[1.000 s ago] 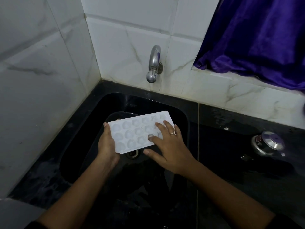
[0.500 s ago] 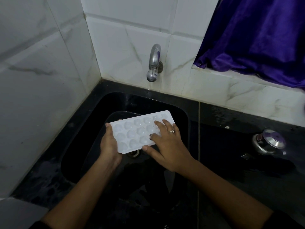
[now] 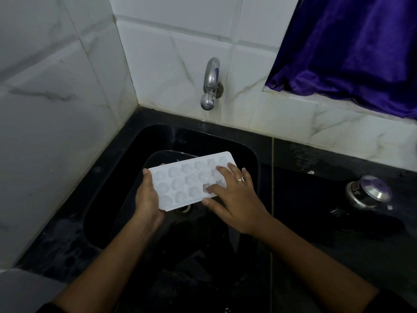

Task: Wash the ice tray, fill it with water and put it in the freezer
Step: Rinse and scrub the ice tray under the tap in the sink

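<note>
A white ice tray (image 3: 185, 181) with rounded cells is held level over the black sink (image 3: 252, 168). My left hand (image 3: 146, 197) grips its near-left short end, thumb on top. My right hand (image 3: 234, 195), with a ring on one finger, lies flat on the tray's right half, fingers spread across the cells. A chrome tap (image 3: 210, 86) juts from the tiled wall above the sink; no water is seen running. The drain (image 3: 184, 208) shows just below the tray.
A dark basin (image 3: 155, 159) sits inside the sink under the tray. A steel lidded pot (image 3: 370, 195) stands on the black counter at right. White marble tiles close the left and back. A purple curtain (image 3: 352, 48) hangs at the top right.
My right hand's fingers have slid a little across the tray's cells. The tray and my left hand have stayed in nearly the same place.
</note>
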`<state>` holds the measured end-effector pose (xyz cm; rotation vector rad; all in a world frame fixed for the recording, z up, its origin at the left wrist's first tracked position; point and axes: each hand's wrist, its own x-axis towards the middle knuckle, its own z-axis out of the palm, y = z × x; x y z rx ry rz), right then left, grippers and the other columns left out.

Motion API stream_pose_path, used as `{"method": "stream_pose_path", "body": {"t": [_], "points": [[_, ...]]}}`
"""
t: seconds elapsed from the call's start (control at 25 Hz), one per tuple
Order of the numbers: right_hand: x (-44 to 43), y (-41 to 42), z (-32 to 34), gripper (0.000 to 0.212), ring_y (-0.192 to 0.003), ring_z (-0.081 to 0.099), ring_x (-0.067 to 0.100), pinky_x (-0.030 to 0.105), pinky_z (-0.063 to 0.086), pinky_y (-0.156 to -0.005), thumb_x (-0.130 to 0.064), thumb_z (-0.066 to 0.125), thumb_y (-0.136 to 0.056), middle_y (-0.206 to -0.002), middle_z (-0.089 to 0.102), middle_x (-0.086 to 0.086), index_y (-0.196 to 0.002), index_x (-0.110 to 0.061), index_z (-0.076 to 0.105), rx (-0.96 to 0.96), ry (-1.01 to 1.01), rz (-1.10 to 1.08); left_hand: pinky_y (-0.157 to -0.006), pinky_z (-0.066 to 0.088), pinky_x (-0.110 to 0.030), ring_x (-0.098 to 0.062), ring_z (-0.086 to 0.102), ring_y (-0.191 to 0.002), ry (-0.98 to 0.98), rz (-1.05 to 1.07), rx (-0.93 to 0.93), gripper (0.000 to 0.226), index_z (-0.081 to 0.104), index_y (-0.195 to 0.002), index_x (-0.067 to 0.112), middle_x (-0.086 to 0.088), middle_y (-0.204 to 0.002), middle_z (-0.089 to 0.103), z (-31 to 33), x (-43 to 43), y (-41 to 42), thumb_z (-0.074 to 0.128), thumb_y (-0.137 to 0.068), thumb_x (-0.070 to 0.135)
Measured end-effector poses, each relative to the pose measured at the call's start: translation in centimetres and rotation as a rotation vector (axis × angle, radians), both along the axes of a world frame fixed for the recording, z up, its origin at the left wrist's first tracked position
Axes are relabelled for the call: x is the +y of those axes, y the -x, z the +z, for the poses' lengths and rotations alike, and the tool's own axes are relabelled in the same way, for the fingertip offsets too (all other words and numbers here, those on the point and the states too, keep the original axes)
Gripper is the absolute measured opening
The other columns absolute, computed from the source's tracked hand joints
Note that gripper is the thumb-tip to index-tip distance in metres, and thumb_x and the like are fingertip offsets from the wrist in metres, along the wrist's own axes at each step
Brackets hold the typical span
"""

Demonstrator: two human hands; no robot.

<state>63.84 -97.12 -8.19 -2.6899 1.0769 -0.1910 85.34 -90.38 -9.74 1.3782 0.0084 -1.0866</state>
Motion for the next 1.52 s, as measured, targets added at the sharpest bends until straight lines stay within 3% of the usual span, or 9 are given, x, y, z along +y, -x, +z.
{"method": "stream_pose_path", "body": {"t": [0.16,0.36,0.56,0.68,0.84,1.0,1.16,1.32,1.52], "points": [[0.6,-0.9,-0.4,0.066,-0.159,0.008,0.032,0.059,0.003,-0.127,-0.073,0.027,-0.1,-0.167,0.029,0.01,-0.131,-0.028,0.063,-0.007,0.002,-0.015,-0.087,0.062,-0.048,-0.027,0.078,-0.098,0.003,0.005,0.0,0.053,0.077,-0.114,0.032,0.001,-0.105,0.082,0.3,-0.3,0.4,0.033,-0.109,0.061],[-0.2,-0.5,0.1,0.062,-0.159,0.007,0.031,0.06,0.002,-0.126,-0.072,0.026,-0.1,-0.167,0.029,0.009,-0.129,-0.033,0.065,-0.023,-0.004,-0.054,-0.096,0.06,-0.055,-0.03,0.078,-0.102,-0.006,0.02,0.026,0.054,0.077,-0.117,0.03,-0.002,-0.109,0.082,-0.1,-0.3,0.3,0.035,-0.108,0.062],[0.0,0.0,-0.5,0.061,-0.159,0.007,0.031,0.062,0.005,-0.126,-0.073,0.028,-0.1,-0.167,0.028,0.009,-0.136,-0.035,0.059,-0.005,0.005,0.007,-0.095,0.06,-0.054,-0.03,0.077,-0.104,0.007,0.027,0.046,0.053,0.076,-0.119,0.029,-0.003,-0.112,0.081,-0.2,-0.3,0.2,0.036,-0.108,0.062],[-0.1,-0.4,-0.3,0.059,-0.159,0.009,0.031,0.061,0.007,-0.125,-0.072,0.029,-0.101,-0.166,0.03,0.009,-0.129,-0.034,0.064,-0.041,-0.01,-0.062,-0.093,0.06,-0.052,-0.031,0.078,-0.103,0.002,0.013,0.066,0.055,0.075,-0.12,0.027,-0.005,-0.114,0.081,-0.3,-0.3,0.5,0.035,-0.107,0.063],[0.3,0.1,-0.8,0.061,-0.159,0.006,0.031,0.059,0.003,-0.127,-0.073,0.03,-0.101,-0.167,0.028,0.008,-0.139,-0.034,0.057,0.004,0.006,0.007,-0.091,0.061,-0.051,-0.029,0.078,-0.102,0.011,0.026,0.052,0.054,0.076,-0.12,0.027,-0.003,-0.112,0.081,-0.2,-0.4,0.3,0.036,-0.108,0.061],[0.1,-0.6,-0.1,0.059,-0.158,0.012,0.031,0.061,0.008,-0.126,-0.071,0.03,-0.101,-0.165,0.032,0.008,-0.126,-0.031,0.066,-0.059,0.001,-0.097,-0.09,0.061,-0.05,-0.029,0.079,-0.1,0.012,0.006,0.06,0.056,0.075,-0.12,0.027,-0.004,-0.112,0.081,-0.1,-0.6,0.8,0.034,-0.108,0.063],[0.4,0.1,-0.5,0.063,-0.158,0.009,0.032,0.062,0.006,-0.126,-0.072,0.027,-0.101,-0.167,0.029,0.01,-0.136,-0.032,0.061,-0.003,0.043,-0.018,-0.083,0.062,-0.047,-0.027,0.079,-0.097,0.025,0.0,0.048,0.053,0.076,-0.117,0.029,-0.001,-0.107,0.082,0.2,-0.6,0.4,0.034,-0.109,0.06],[0.4,-0.7,0.0,0.064,-0.157,0.015,0.033,0.061,0.006,-0.126,-0.072,0.028,-0.1,-0.164,0.034,0.011,-0.121,-0.027,0.068,-0.044,0.011,-0.107,-0.094,0.06,-0.053,-0.031,0.077,-0.106,0.018,-0.022,0.053,0.055,0.076,-0.121,0.03,-0.003,-0.114,0.081,-0.2,-0.8,0.7,0.033,-0.108,0.063],[0.3,-0.1,0.1,0.061,-0.159,0.009,0.031,0.063,0.006,-0.125,-0.071,0.026,-0.101,-0.167,0.029,0.009,-0.135,-0.034,0.061,-0.032,-0.001,-0.067,-0.083,0.061,-0.046,-0.025,0.08,-0.094,0.019,0.009,0.054,0.054,0.075,-0.119,0.028,0.0,-0.108,0.082,0.1,-0.6,0.2,0.033,-0.109,0.06]]}}
